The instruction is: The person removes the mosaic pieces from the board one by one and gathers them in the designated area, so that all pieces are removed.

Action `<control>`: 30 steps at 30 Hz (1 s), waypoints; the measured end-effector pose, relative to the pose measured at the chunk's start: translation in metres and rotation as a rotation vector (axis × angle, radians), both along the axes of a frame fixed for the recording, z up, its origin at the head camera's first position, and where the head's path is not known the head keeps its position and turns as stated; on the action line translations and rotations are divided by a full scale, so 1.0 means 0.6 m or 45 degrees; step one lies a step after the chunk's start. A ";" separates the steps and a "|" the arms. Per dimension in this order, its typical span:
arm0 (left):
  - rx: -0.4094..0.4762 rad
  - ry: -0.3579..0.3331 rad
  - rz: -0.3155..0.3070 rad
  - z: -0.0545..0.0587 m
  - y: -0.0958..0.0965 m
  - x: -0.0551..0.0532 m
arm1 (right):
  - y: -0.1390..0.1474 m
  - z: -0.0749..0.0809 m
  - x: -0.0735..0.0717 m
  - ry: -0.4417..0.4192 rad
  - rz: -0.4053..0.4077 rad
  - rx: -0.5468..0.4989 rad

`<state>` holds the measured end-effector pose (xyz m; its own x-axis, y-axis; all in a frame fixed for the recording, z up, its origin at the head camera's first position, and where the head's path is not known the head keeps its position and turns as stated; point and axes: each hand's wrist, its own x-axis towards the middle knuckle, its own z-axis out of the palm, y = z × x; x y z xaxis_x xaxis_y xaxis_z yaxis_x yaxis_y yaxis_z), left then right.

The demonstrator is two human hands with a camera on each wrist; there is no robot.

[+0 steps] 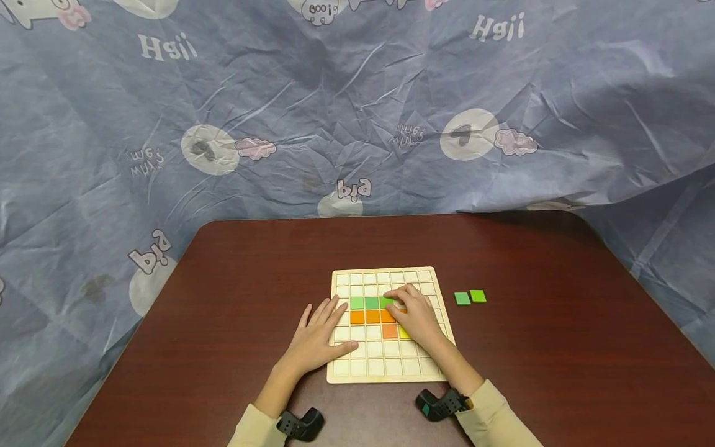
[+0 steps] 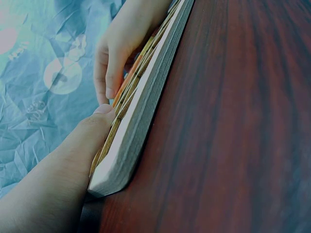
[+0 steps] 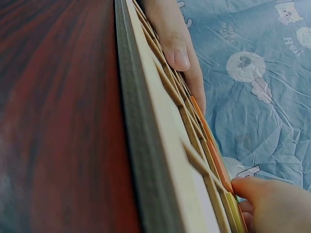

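Observation:
A pale square grid board lies on the table with coloured square tiles in some of its cells. My left hand rests spread over the board's left edge, its thumb lying on the board. Over the middle of the grid, my right hand has its thumb and index finger around a green tile, at the right end of a row with two other green tiles. Just below runs a row of orange tiles. A salmon tile and a yellow tile sit lower, the yellow one partly hidden by the right hand.
To the right of the board, two loose tiles lie on the dark red-brown table: a teal-green tile and a bright green tile. A blue printed cloth hangs behind the table's far edge.

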<state>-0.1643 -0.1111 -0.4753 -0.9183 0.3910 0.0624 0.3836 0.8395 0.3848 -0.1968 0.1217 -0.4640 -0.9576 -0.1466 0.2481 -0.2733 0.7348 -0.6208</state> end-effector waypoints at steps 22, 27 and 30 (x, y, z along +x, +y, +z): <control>-0.004 -0.003 0.003 0.005 0.002 -0.001 | 0.001 0.003 -0.003 -0.033 0.011 -0.060; -0.008 -0.001 0.007 0.002 0.001 -0.001 | 0.000 0.003 -0.003 -0.013 0.012 -0.076; -0.005 0.000 0.007 0.002 0.001 0.000 | 0.000 0.002 -0.003 -0.002 0.011 -0.078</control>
